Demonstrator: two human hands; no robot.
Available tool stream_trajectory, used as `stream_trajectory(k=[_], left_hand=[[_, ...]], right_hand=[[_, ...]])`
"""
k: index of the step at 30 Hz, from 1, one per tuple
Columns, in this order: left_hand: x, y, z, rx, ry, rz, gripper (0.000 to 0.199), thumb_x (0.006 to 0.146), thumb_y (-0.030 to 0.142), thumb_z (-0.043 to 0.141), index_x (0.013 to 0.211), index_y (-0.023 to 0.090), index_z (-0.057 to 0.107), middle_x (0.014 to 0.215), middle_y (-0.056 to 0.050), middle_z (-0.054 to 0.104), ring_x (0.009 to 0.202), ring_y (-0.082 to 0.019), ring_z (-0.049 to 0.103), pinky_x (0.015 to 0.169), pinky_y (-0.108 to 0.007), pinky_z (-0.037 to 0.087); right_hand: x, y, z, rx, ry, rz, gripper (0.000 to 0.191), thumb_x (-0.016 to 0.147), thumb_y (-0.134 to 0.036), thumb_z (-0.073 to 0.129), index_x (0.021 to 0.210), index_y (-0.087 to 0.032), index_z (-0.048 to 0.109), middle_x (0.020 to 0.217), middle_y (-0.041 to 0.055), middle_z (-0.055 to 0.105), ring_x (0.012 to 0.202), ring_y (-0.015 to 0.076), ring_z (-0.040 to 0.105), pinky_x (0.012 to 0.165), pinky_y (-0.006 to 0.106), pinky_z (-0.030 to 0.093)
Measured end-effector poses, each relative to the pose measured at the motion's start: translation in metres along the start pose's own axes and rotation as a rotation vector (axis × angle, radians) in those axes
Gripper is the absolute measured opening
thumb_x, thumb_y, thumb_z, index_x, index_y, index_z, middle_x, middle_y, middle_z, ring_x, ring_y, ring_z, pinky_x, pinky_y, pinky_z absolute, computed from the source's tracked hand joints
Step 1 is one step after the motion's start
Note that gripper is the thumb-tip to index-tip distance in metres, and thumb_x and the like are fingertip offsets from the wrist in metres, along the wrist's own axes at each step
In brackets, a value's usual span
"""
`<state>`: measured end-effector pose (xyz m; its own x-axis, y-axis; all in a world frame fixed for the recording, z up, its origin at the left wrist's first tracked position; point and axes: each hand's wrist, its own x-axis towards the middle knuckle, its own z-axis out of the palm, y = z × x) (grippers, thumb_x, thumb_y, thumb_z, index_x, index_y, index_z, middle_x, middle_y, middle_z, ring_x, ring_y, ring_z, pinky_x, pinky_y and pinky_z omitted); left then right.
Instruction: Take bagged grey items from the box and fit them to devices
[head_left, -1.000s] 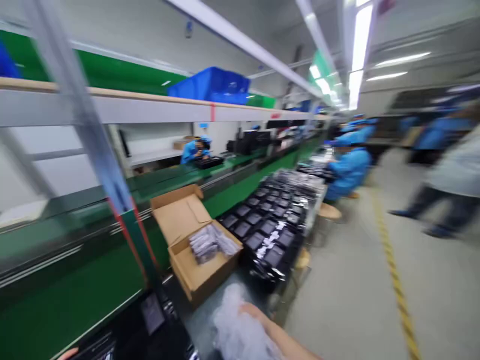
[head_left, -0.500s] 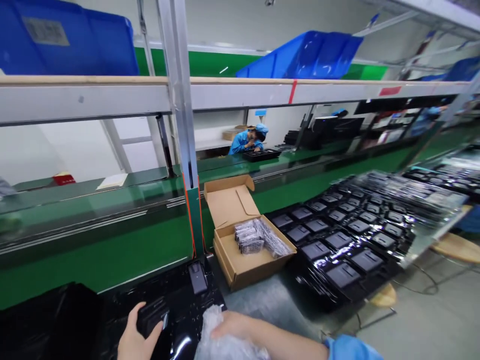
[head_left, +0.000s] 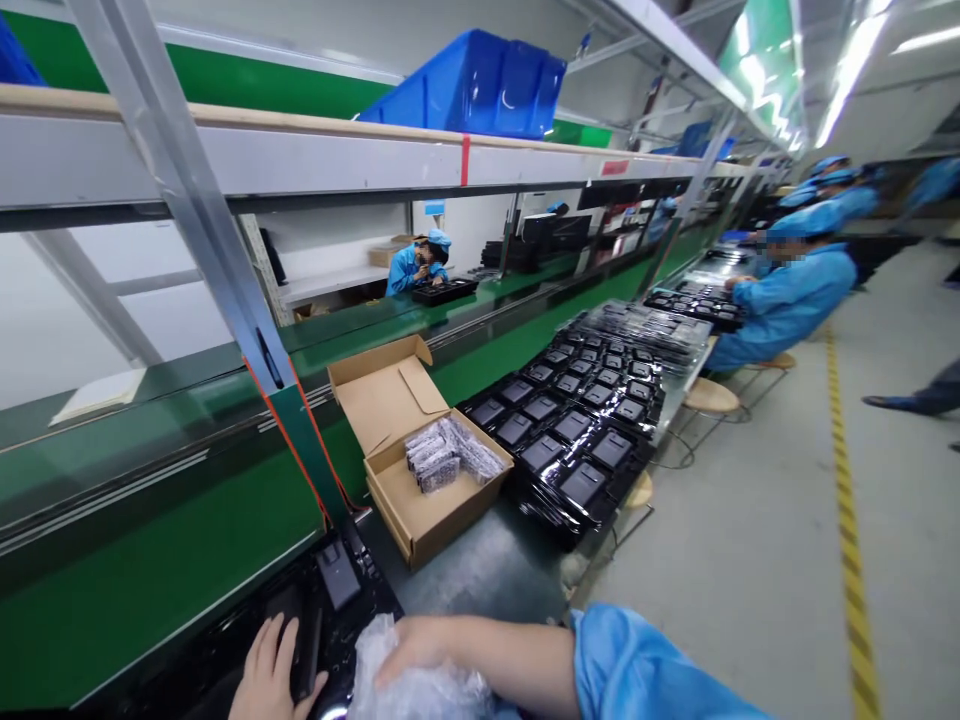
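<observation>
A small black device [head_left: 300, 625] lies at the bottom edge on a glossy black tray [head_left: 225, 650], and the left hand [head_left: 271, 672] rests flat on it, fingers spread. Just to its right the right hand [head_left: 411, 645] presses down on a crumpled clear plastic bag [head_left: 420, 690] (whether it grips the bag I cannot tell). Further along the tabletop [head_left: 480, 570] sits an open cardboard box [head_left: 420, 460] of wrapped parts, then trays of black devices [head_left: 577, 420].
</observation>
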<state>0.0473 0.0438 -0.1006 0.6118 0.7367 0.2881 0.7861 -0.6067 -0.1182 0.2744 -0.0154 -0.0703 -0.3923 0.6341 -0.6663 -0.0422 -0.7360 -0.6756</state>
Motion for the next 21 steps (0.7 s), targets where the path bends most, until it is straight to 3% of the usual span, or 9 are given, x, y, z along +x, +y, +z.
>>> stream_trajectory(k=[2, 4, 10, 12, 15, 18, 21], left_hand=[[-0.004, -0.007, 0.003, -0.089, -0.095, 0.032, 0.062, 0.073, 0.047, 0.045, 0.114, 0.001, 0.046, 0.120, -0.022, 0.047, 0.115, -0.033, 0.040, 0.091, -0.043, 0.044], [-0.008, -0.009, 0.002, -0.212, -0.132, -0.040, 0.063, 0.075, 0.047, 0.041, 0.119, 0.003, 0.039, 0.126, -0.022, 0.040, 0.120, -0.033, 0.034, 0.093, -0.045, 0.042], [0.005, 0.008, -0.031, -0.613, -0.199, -0.389, 0.061, 0.075, 0.054, 0.028, 0.114, 0.009, 0.038, 0.128, -0.018, 0.033, 0.122, -0.030, 0.027, 0.104, -0.049, 0.026], [0.019, 0.013, -0.046, -0.660, -0.246, -0.597, 0.068, 0.071, 0.059, 0.027, 0.118, 0.010, 0.033, 0.128, -0.018, 0.031, 0.121, -0.031, 0.029, 0.103, -0.047, 0.028], [0.041, 0.015, -0.063, -0.577, -0.449, -0.842, 0.076, 0.071, 0.059, 0.023, 0.125, 0.006, 0.018, 0.123, -0.022, 0.030, 0.117, -0.036, 0.033, 0.096, -0.044, 0.034], [0.056, 0.012, -0.070, -0.433, -0.674, -0.794, 0.063, 0.078, 0.045, 0.020, 0.128, 0.008, 0.009, 0.119, -0.021, 0.032, 0.105, -0.034, 0.045, 0.087, -0.041, 0.039], [0.063, 0.011, -0.070, -0.353, -0.781, -0.706, 0.059, 0.078, 0.028, 0.025, 0.129, 0.008, 0.004, 0.117, -0.022, 0.034, 0.096, -0.033, 0.051, 0.079, -0.042, 0.040]], right_hand=[[-0.003, -0.003, 0.001, 0.052, 0.036, 0.038, 0.010, 0.052, -0.007, 0.059, 0.061, -0.012, 0.059, 0.057, -0.0013, 0.056, 0.045, 0.0074, 0.050, 0.041, 0.016, 0.042], [-0.006, -0.005, 0.002, 0.075, 0.049, 0.029, 0.011, 0.052, -0.007, 0.058, 0.062, -0.011, 0.060, 0.058, -0.0009, 0.057, 0.046, 0.0077, 0.051, 0.042, 0.016, 0.042], [-0.009, -0.003, -0.002, 0.089, 0.026, 0.040, 0.011, 0.055, -0.011, 0.061, 0.065, -0.012, 0.061, 0.062, -0.0005, 0.058, 0.048, 0.0080, 0.052, 0.044, 0.017, 0.043], [-0.011, -0.003, -0.003, 0.100, 0.013, 0.030, 0.009, 0.056, -0.010, 0.061, 0.065, -0.012, 0.060, 0.062, -0.0004, 0.058, 0.048, 0.0081, 0.052, 0.045, 0.018, 0.043], [-0.013, -0.003, -0.003, 0.116, 0.015, 0.045, 0.008, 0.058, -0.009, 0.059, 0.065, -0.012, 0.060, 0.061, -0.0006, 0.057, 0.048, 0.0086, 0.052, 0.045, 0.019, 0.044], [-0.012, -0.003, -0.003, 0.106, 0.018, 0.052, 0.007, 0.058, -0.009, 0.058, 0.063, -0.012, 0.059, 0.059, -0.0008, 0.057, 0.047, 0.0085, 0.051, 0.044, 0.018, 0.043], [-0.009, 0.000, -0.004, 0.109, -0.003, 0.042, 0.008, 0.057, -0.010, 0.059, 0.065, -0.012, 0.060, 0.061, -0.0005, 0.057, 0.049, 0.0088, 0.052, 0.047, 0.019, 0.043]])
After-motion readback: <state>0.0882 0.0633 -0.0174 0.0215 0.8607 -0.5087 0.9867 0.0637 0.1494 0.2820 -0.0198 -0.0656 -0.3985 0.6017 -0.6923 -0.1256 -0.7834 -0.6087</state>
